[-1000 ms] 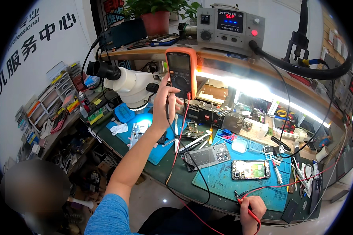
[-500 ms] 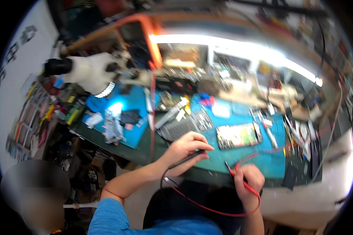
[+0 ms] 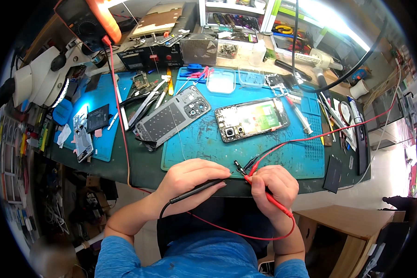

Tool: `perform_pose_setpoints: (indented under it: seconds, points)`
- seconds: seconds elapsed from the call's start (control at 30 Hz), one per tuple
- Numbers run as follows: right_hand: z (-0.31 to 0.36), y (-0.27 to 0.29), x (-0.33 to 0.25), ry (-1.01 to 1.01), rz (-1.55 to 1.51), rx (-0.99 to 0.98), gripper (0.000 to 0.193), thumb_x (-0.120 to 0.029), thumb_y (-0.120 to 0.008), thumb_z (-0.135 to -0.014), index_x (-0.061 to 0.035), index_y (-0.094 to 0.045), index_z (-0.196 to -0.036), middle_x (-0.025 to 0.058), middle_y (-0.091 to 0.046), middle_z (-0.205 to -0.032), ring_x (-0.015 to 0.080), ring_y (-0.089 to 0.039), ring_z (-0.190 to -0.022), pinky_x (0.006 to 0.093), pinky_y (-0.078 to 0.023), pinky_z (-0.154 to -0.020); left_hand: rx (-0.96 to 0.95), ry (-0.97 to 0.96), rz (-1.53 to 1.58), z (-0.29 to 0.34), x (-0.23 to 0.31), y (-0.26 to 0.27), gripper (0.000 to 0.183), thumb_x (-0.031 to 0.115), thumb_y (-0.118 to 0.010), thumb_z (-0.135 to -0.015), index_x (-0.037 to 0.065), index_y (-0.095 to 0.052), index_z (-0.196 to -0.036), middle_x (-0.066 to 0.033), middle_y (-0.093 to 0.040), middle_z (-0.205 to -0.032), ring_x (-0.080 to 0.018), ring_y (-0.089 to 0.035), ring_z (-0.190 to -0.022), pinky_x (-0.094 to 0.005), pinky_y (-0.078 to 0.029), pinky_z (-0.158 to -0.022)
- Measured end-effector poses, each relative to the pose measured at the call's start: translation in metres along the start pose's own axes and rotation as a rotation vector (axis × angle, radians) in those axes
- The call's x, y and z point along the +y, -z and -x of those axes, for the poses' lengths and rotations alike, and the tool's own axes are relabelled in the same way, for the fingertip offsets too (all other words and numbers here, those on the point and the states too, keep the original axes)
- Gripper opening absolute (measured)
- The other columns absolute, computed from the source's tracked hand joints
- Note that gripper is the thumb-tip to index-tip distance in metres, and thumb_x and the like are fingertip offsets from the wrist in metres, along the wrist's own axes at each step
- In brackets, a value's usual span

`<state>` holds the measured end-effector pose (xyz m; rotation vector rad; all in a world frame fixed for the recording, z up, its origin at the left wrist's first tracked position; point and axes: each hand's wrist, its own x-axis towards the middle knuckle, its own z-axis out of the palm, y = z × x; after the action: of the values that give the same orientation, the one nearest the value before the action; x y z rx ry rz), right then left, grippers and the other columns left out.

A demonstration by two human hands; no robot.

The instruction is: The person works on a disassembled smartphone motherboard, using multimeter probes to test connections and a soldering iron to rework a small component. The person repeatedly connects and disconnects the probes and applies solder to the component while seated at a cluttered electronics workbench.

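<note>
My left hand is closed on a black test probe, its cable curling down below the wrist. My right hand grips a red test probe. Just in front of the right fingers are the red and black ends of another lead and a small dark part; how these are held is hard to make out. Both hands are close together at the bench's near edge. Beyond them, an opened phone lies on the blue mat, its insides showing.
A grey phone back cover lies left of the opened phone. Farther left are a black battery and another phone part on a second mat. An orange multimeter and a microscope stand back left. A syringe lies right.
My view has shifted and sharpened. My hands have come closer together, with the black probe's tip now nearer the red and black lead ends. Both probes are still held.
</note>
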<state>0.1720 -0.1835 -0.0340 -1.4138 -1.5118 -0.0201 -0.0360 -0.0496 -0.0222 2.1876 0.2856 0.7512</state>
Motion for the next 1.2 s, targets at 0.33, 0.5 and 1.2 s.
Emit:
perform_pose_setpoints:
  seconds: [0.33, 0.5, 1.2]
  points:
    - [-0.0017, -0.0002, 0.0018, 0.004, 0.007, -0.011, 0.012, 0.004, -0.08, -0.083, -0.0042, -0.072, -0.079, 0.0085, -0.07, -0.073, 0.0271, -0.072, -0.068, 0.036, -0.058, -0.064, -0.003, 0.001, -0.012, -0.0035, -0.0013, -0.003, 0.028, 0.0, -0.088, -0.085, 0.003, -0.08, -0.111, -0.0129, -0.082, -0.114, -0.0286, -0.08, -0.1, -0.0367, -0.063, -0.085]
    - [-0.0035, 0.0008, 0.0, -0.005, 0.01, -0.012, 0.014, 0.005, -0.08, -0.082, -0.0043, -0.071, -0.078, 0.0084, -0.07, -0.073, 0.0269, -0.072, -0.068, 0.0359, -0.058, -0.064, 0.001, 0.002, -0.022, -0.0045, -0.0008, -0.0045, 0.029, -0.001, -0.088, -0.085, 0.003, -0.081, -0.112, -0.0129, -0.082, -0.114, -0.028, -0.08, -0.1, -0.036, -0.064, -0.083]
    - [-0.0013, 0.0021, 0.0041, 0.001, 0.015, -0.007, 0.014, 0.003, -0.081, -0.083, -0.0046, -0.07, -0.077, 0.0082, -0.069, -0.072, 0.0264, -0.072, -0.067, 0.0359, -0.057, -0.063, -0.009, 0.013, -0.027, -0.0056, 0.0006, -0.0076, 0.029, -0.001, -0.088, -0.085, 0.004, -0.081, -0.113, -0.0127, -0.081, -0.115, -0.0282, -0.079, -0.1, -0.0365, -0.063, -0.085]
